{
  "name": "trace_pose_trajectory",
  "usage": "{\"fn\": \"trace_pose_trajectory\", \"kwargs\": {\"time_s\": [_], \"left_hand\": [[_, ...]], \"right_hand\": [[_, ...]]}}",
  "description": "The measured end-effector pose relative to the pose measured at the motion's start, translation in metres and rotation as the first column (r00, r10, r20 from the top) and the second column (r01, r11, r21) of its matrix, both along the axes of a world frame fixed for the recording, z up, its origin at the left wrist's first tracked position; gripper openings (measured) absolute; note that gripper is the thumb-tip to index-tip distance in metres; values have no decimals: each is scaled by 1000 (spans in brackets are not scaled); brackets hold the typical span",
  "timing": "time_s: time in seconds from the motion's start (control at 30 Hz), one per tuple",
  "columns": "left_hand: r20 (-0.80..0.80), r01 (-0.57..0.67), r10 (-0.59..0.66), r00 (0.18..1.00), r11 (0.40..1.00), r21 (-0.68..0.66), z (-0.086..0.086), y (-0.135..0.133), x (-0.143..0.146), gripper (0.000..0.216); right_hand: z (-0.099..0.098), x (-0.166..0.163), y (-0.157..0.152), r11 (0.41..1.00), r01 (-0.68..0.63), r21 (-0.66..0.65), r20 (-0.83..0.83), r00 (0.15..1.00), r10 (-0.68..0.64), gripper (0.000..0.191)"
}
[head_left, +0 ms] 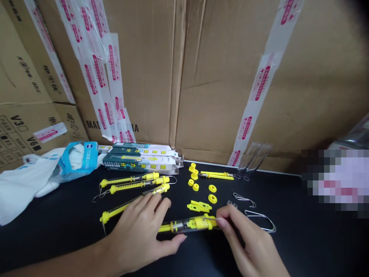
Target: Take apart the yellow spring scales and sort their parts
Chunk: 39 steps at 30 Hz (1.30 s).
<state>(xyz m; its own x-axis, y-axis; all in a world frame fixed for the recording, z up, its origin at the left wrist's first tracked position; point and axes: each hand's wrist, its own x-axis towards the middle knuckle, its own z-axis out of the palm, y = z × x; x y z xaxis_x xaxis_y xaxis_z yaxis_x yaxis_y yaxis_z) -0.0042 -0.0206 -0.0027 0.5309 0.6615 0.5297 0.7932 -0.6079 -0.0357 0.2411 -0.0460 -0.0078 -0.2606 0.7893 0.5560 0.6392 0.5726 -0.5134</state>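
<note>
A clear tube with yellow ends, a spring scale [187,224], lies on the black table [302,238] between my hands. My left hand [141,231] rests over its left part, fingers curled round the tube. My right hand [248,238] pinches the yellow end at the tube's right with thumb and forefinger. Three finished yellow scales [135,184] lie just behind my left hand. Loose yellow caps and rings [201,186] and flat yellow pieces [198,206] sit behind the tube. Bent wire hooks [261,221] lie beside my right hand.
Printed scale boxes [144,159] are stacked at the table's back. A white plastic bag with a blue pack [52,169] lies at the left. Large taped cardboard cartons [201,77] wall off the back. Clear sleeves [253,156] lean against the carton.
</note>
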Motion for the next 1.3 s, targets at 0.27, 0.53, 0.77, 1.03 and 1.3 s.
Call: {"fn": "trace_pose_trajectory", "kwargs": {"time_s": [0.27, 0.53, 0.77, 1.03, 1.3], "left_hand": [[-247, 109, -78, 966, 987, 116, 3, 1, -13, 21], [-219, 248, -238, 946, 969, 19, 26, 15, -29, 56], [-320, 41, -61, 946, 997, -68, 55, 37, -59, 44], [-495, -96, 15, 869, 986, -138, 45, 33, -58, 30], [-432, -167, 95, 897, 977, -131, 35, 29, -44, 33]], "right_hand": [[-6, 4, -2, 993, 87, -81, -16, 996, -88, 19], [-25, 7, 6, 1000, 15, -9, 145, 989, -13, 27], [-16, 7, 4, 1000, -18, -10, 217, 976, 20, 31], [-13, 6, 4, 998, -32, -57, 241, 969, 45, 33], [-8, 6, 3, 984, -160, -74, 244, 954, 174, 31]]}}
